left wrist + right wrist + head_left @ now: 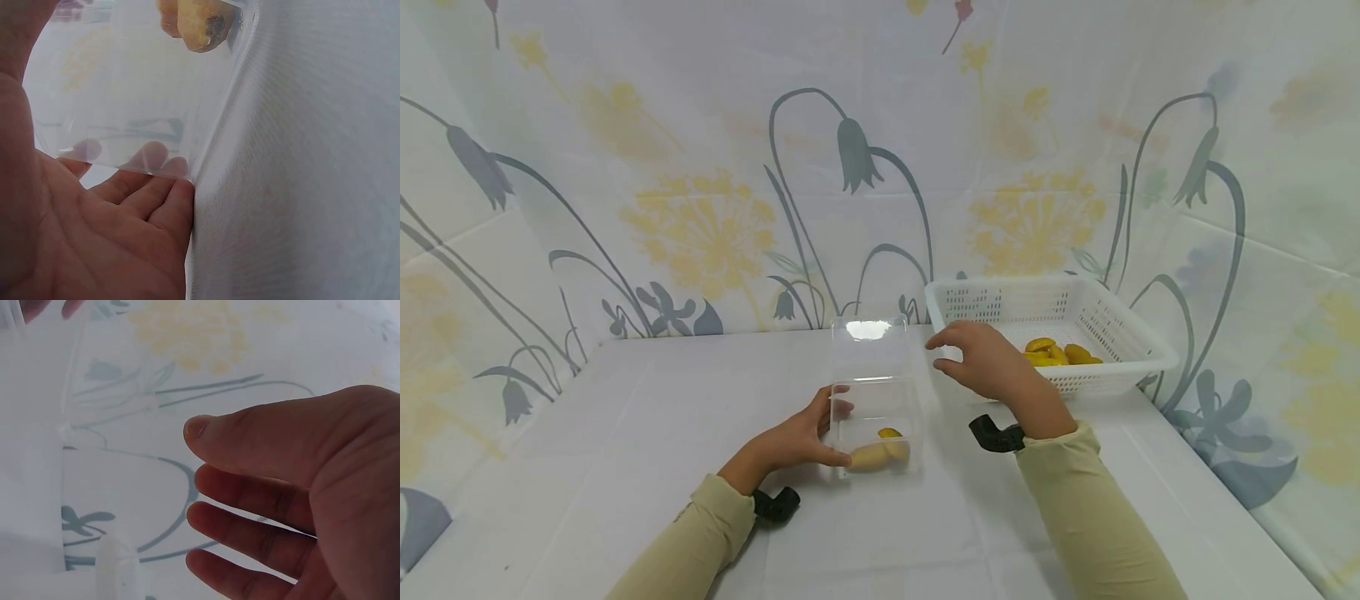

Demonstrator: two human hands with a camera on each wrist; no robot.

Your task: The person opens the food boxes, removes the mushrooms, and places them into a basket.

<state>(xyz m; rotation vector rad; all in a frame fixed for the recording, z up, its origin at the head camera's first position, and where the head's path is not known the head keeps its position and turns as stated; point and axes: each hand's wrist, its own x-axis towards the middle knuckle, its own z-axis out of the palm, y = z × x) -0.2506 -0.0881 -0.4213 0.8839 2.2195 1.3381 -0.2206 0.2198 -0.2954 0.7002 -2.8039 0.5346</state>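
Observation:
My left hand (802, 435) grips the left side of a clear plastic box (874, 408), thumb at its near corner and fingers on its far side. The box's hinged lid (870, 346) lies tilted back behind it. Inside sit yellow rounded pieces (868, 458), food-like; one in the left wrist view shows a dark spot (215, 26). I cannot tell their kind. My right hand (981, 360) hangs in the air at the near left edge of a white basket (1120, 375), thumb and fingers apart, holding nothing. More yellow pieces (1060, 353) lie in that basket.
A white cloth covers the table (647, 417). Flower-printed curtain (715, 125) closes off the back and both sides, right behind the basket and the lid. Black curved pieces (996, 435) are worn on both wrists.

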